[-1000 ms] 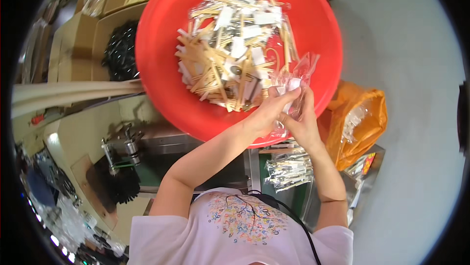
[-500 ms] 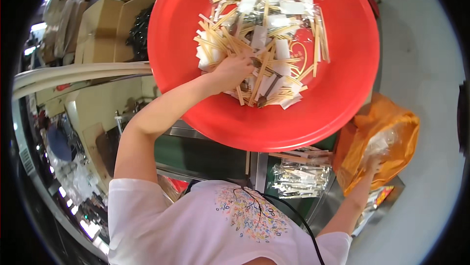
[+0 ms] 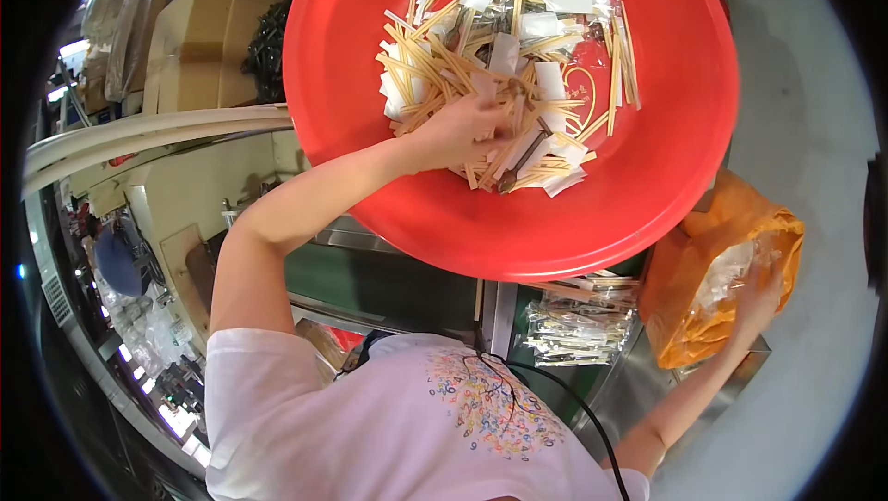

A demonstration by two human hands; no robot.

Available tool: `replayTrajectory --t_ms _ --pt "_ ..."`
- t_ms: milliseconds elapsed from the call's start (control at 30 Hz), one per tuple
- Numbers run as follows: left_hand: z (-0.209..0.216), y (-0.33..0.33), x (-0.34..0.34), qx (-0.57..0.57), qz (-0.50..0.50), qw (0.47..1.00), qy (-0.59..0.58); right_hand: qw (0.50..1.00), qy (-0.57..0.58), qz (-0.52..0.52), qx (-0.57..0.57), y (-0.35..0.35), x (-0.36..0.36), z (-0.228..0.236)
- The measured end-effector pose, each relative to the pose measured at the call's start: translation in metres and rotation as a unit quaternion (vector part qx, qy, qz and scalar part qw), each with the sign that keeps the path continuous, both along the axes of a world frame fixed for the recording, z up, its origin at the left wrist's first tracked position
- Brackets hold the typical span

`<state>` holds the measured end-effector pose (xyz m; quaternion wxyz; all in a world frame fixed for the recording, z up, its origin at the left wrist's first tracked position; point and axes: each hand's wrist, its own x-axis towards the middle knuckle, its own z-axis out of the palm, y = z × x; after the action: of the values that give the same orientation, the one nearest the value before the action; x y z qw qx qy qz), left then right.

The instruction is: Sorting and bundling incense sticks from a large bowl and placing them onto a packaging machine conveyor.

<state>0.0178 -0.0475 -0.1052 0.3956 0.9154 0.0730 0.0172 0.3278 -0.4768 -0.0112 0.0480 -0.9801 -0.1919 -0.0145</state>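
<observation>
The utensil pile of wooden sticks, white packets and dark spoons, seen in the head view, lay in the red basin. The left hand's fingers were half curled, touching it; I cannot tell whether they gripped anything. Pieces lay beneath and beyond them. The left elbow was bent, forearm across the rim. The right arm reached outward, its hand at the orange bag's mouth by clear plastic, fingers too blurred to judge.

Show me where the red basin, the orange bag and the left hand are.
Red basin (image 3: 638,163): head view, bare inner side, lower right.
Orange bag (image 3: 673,290): head view, left side of its wall.
Left hand (image 3: 455,134): head view, back of the hand.
</observation>
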Motion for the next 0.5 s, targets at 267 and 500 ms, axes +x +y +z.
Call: replayTrajectory --t_ms 267,500 --pt "-0.019 0.008 0.060 0.008 0.226 0.959 0.171 0.879 0.389 0.222 -0.166 0.294 -0.155 -0.096" --pt "-0.056 0.026 0.047 0.157 0.217 0.958 0.102 0.797 0.603 -0.002 -0.019 0.306 -0.187 -0.148"
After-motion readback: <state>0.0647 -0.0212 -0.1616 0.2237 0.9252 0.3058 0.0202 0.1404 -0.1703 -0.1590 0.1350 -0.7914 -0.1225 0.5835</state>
